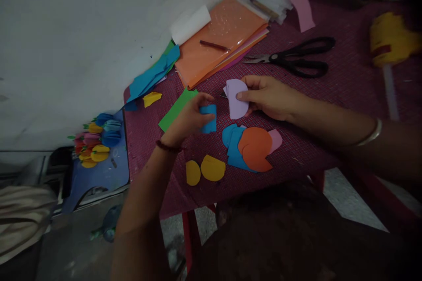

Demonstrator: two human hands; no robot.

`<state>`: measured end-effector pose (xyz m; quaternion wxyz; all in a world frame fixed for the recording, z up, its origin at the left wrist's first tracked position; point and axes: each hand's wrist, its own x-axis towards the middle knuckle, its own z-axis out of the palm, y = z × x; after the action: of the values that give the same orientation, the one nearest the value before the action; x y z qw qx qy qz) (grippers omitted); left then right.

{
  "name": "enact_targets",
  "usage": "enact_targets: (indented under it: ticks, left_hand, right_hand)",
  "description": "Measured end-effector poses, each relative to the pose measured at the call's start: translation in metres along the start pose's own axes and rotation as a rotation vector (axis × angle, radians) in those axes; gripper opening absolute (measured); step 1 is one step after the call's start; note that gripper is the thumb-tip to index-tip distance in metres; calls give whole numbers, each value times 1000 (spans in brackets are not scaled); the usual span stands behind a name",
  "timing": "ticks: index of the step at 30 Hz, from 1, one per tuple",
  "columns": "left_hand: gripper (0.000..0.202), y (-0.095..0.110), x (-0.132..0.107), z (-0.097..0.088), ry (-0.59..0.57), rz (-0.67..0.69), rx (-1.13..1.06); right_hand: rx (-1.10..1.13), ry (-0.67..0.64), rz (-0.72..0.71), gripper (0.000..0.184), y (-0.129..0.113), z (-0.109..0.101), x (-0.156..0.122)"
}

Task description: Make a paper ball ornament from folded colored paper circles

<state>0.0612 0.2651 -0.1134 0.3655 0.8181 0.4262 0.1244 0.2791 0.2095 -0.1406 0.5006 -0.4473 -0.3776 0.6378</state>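
Observation:
My right hand [267, 96] pinches folded lilac paper [236, 107] with a rounded edge, thumb in front and fingers behind. A dark pointed tip pokes out beside it; what it belongs to is hidden. My left hand [189, 118] is over a small blue paper piece [211, 126], thumb across it and index finger curved apart above. A green paper strip [176, 109] lies partly beneath that hand. Closer to me are two yellow paper pieces [213, 168] with rounded edges. Orange paper circles [256, 149] overlap blue paper pieces [234, 149] and a pink one [276, 140].
Black-handled scissors [293, 57] lie beyond my right hand. A stack of orange sheets [220, 30] bears a brown pencil-like stick [214, 45]. At right is a yellow glue gun [391, 39]. Several colourful paper ornaments [99, 138] rest on a blue surface [117, 162] at left, by the wall.

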Motion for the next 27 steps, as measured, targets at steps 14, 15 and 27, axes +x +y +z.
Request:
enact_targets:
  ticks: [14,15,27]
  left_hand:
    - [37,50,29,34,206,167,221]
    - [36,48,30,34,209,168,180]
    - [50,34,15,28,-107,40,-663]
  right_hand:
    - [13,-11,89,15,5,15,-4]
    - [24,-13,99,15,4,15,-5]
    - [175,-58,112,5,4,10,-3]
